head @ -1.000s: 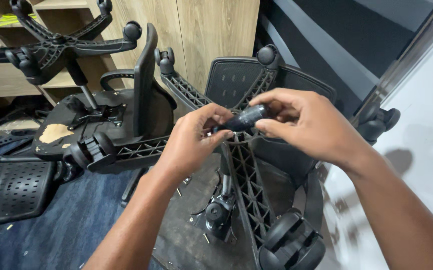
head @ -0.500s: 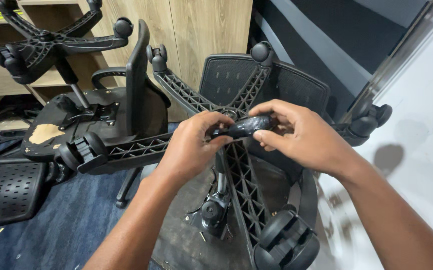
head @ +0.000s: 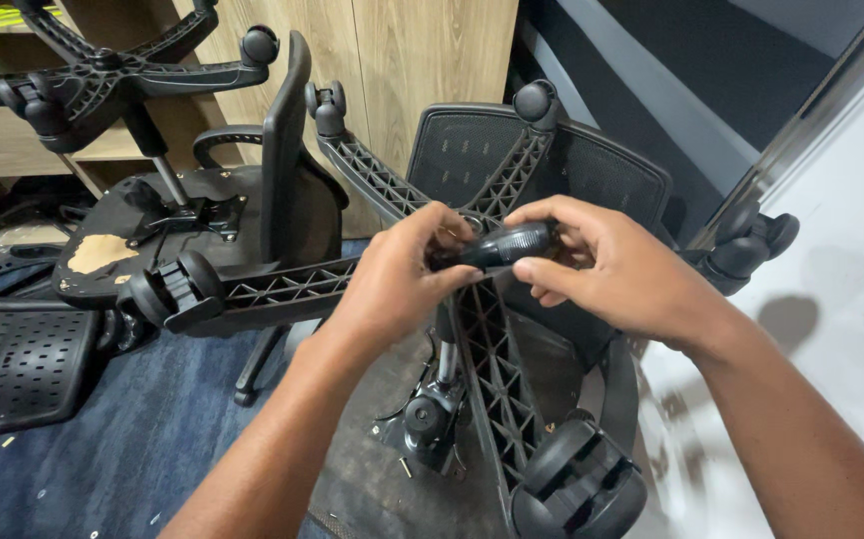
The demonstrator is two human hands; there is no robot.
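At the far left, on the dark blue carpet, a perforated black seat pan is lying flat, and above it an upturned office chair is showing a worn patch on its underside while its five-star base with casters is pointing up in front of wooden shelving. Moving right, a second upturned chair is resting on its mesh backrest, and its ribbed black star base is spreading toward the camera, one arm ending in a twin-wheel caster at the left and another ending in a large caster at the bottom. Over the hub of that base, the left hand is curling its fingers around the near end of a small, rounded, black plastic part, pinching it between thumb and fingertips. The part is sitting between both hands, just above the point where the base arms meet, and what kind of part it is cannot be told. The right hand is gripping the other end, thumb underneath and fingers wrapping over the top. Below the hands, the chair's tilt mechanism is showing against the seat underside. At the far right, another caster is sticking out beside a pale wall.
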